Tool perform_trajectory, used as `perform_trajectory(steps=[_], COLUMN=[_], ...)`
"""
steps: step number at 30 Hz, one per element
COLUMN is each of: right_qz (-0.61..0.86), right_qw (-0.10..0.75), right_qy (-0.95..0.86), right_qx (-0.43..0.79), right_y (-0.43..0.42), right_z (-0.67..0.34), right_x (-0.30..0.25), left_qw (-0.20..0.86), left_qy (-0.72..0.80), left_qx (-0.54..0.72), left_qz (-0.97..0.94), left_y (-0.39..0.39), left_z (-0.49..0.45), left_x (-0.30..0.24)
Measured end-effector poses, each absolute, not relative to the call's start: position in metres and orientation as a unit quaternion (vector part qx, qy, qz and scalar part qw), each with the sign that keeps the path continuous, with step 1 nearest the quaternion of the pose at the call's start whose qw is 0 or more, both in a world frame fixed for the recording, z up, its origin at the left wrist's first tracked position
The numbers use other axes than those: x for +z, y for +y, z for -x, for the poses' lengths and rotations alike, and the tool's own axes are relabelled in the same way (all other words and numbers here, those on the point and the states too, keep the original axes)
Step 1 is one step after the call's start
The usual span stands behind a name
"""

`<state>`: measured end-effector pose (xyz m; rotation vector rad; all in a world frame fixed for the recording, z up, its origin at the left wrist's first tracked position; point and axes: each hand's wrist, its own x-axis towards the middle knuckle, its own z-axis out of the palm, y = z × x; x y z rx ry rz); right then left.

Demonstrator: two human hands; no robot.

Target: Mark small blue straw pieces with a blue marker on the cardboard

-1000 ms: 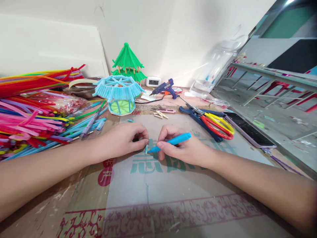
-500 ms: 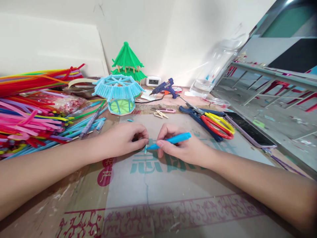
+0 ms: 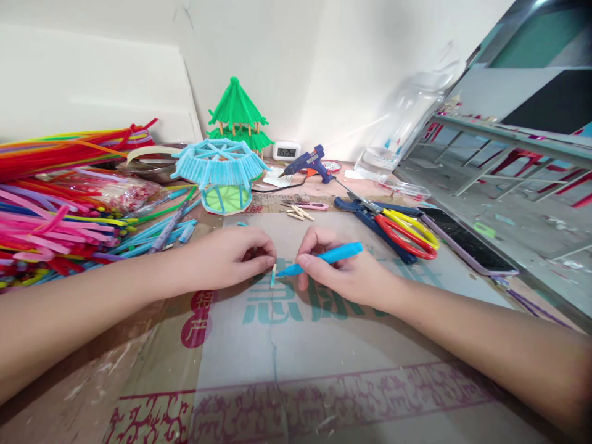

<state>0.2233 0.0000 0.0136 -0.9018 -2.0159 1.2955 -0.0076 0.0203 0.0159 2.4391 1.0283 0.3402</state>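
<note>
One big cardboard (image 3: 324, 370) fills the lower frame. At mid frame, the right hand (image 3: 346, 277) is closed around a blue pen (image 3: 326, 258). The left hand (image 3: 229, 259) pinches the top of a tiny stick (image 3: 272, 279), which touches the cardboard just beside the pen tip.

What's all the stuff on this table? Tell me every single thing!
fuzzy pipe cleaners: many, mixed bright colours, piled at left
round pipe-cleaner pavilion model: one, light blue, mid-table
pointed-roof pavilion model: one, green, by the wall
small digital clock: one, white, by the wall
hot glue gun: one, dark blue, back centre
scissors: one pair, red and yellow, right of centre
smartphone: one, dark screen, far right
printed cardboard sheet: one, brown, covering the table
marker pen: one, light blue, held at centre
short stick: one, pale, pinched at centre
left hand: one, bare, pinching stick
right hand: one, bare, gripping pen
</note>
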Motion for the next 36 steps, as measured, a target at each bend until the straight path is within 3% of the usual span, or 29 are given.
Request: perform_trajectory(steps=[5,13,21,29,36], right_qz=[0.336,0.335,0.322,0.298,0.277], right_qw=[0.289,0.310,0.485,0.408,0.386], right_qy=[-0.756,-0.751,-0.708,-0.614,-0.611], right_qx=[0.482,0.477,0.399,0.606,0.633], right_y=[0.000,0.000,0.005,0.002,0.000], right_z=[-0.224,-0.223,-0.227,-0.219,-0.218], right_x=[0.015,0.014,0.010,0.011,0.008], left_qw=[0.249,0.192,0.164,0.098,0.061], left_qy=[0.383,0.381,0.401,0.319,0.288], left_qx=[0.042,0.085,0.247,0.265,0.263], left_qz=[-0.889,-0.901,-0.867,-0.905,-0.919], left_y=[0.015,0.010,0.003,-0.003,-0.004], left_z=[0.012,0.006,0.005,0.005,0.004], left_x=[0.030,0.018,0.002,0.004,0.000])
